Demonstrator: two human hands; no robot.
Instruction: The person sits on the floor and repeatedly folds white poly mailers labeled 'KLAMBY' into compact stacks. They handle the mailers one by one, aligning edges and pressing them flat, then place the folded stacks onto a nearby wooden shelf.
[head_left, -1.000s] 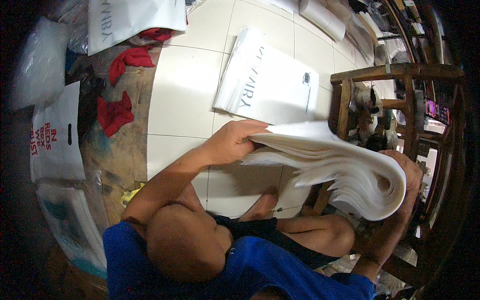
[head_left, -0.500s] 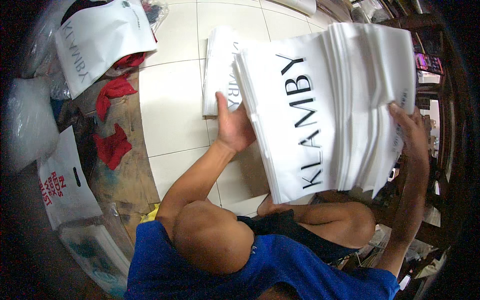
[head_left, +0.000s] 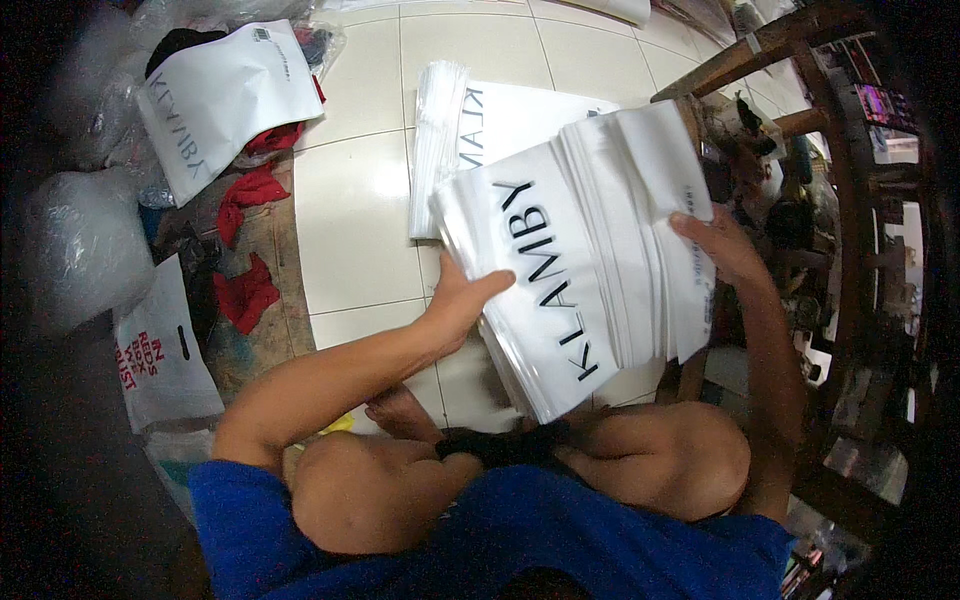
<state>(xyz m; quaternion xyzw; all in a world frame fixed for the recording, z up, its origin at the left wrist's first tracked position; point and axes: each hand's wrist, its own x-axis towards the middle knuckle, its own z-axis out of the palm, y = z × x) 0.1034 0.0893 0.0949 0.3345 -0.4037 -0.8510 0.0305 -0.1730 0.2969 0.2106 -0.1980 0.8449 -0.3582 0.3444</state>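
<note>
A thick sheaf of white plastic bags (head_left: pixel 590 240) with dark lettering hangs tilted in front of me, held up between my two hands. My left hand (head_left: pixel 462 305) grips its left edge, thumb on the top bag and fingers hidden underneath. At the opposite edge my right hand (head_left: pixel 728 245) closes around the bags, its thumb pressed on the upper face. The bags are fanned in overlapping layers toward the right. Just beyond the sheaf, a second stack of white bags (head_left: pixel 435 150) lies on the tiled floor, partly covered by the held one.
A wooden board (head_left: pixel 265 325) on the left carries red cloth pieces (head_left: pixel 247 293). Beside it are a stuffed white bag (head_left: pixel 235 100), clear plastic bundles (head_left: pixel 85 235) and a white carrier bag (head_left: pixel 165 350). Dark wooden framework (head_left: pixel 800 90) stands close on the right.
The sheaf has come lower and left, nearer my lap. My left hand, previously spread at its edge, now has its thumb over the top. More of the stack on the floor shows.
</note>
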